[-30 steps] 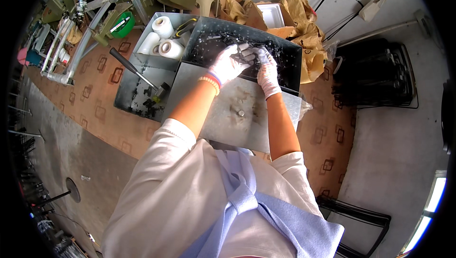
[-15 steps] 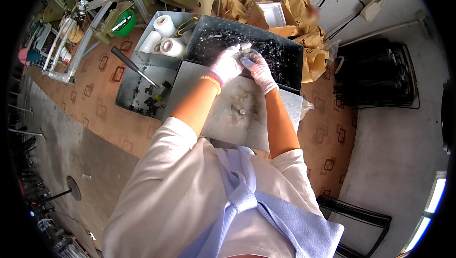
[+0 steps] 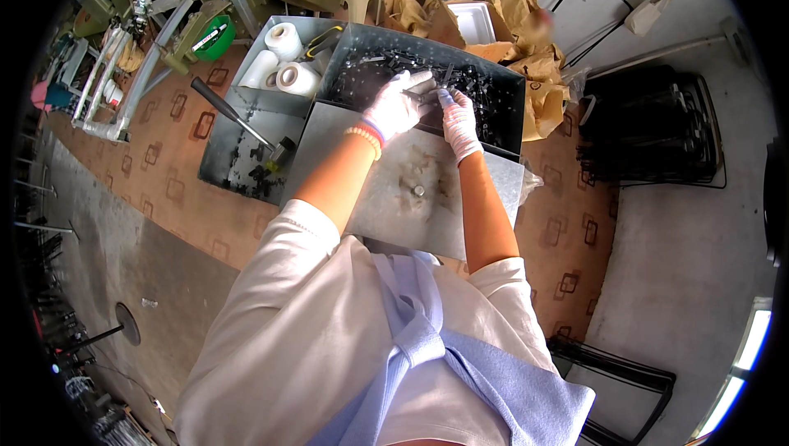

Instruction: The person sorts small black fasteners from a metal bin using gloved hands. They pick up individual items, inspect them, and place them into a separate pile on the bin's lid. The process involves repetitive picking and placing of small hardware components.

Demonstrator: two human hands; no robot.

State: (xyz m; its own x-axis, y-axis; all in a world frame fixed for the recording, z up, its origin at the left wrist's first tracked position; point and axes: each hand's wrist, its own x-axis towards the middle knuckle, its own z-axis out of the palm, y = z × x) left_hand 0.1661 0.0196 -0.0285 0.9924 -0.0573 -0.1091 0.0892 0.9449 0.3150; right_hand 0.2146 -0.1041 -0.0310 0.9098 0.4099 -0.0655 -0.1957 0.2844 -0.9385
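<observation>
My left hand [image 3: 396, 106], in a white glove with a beaded bracelet at the wrist, is over the near edge of a grey metal bin [image 3: 511, 121]. Its fingers are stretched out and apart, pointing right. Close beside it, my gloved right hand [image 3: 460, 124] has thumb and fingertips pinched together, with bluish tips. Whatever they hold is too small to name. Beneath both hands lies a heap of small black parts [image 3: 477, 85] inside the bin. Nearer to me is a flat metal plate [image 3: 378, 191] with a short round peg [image 3: 418, 191] standing on it.
Left of the plate, a metal tray [image 3: 215, 163] holds a hammer [image 3: 222, 106] and black bits. White rolls [image 3: 297, 79] and yellow-black pliers [image 3: 323, 42] fill a compartment behind it. Crumpled brown paper [image 3: 542, 109] and boxes lie beyond. Black frames [image 3: 649, 130] are stacked at the right.
My hands have moved apart from each other. The left fingers have opened outward, and the right hand has drawn slightly to the right, still pinched.
</observation>
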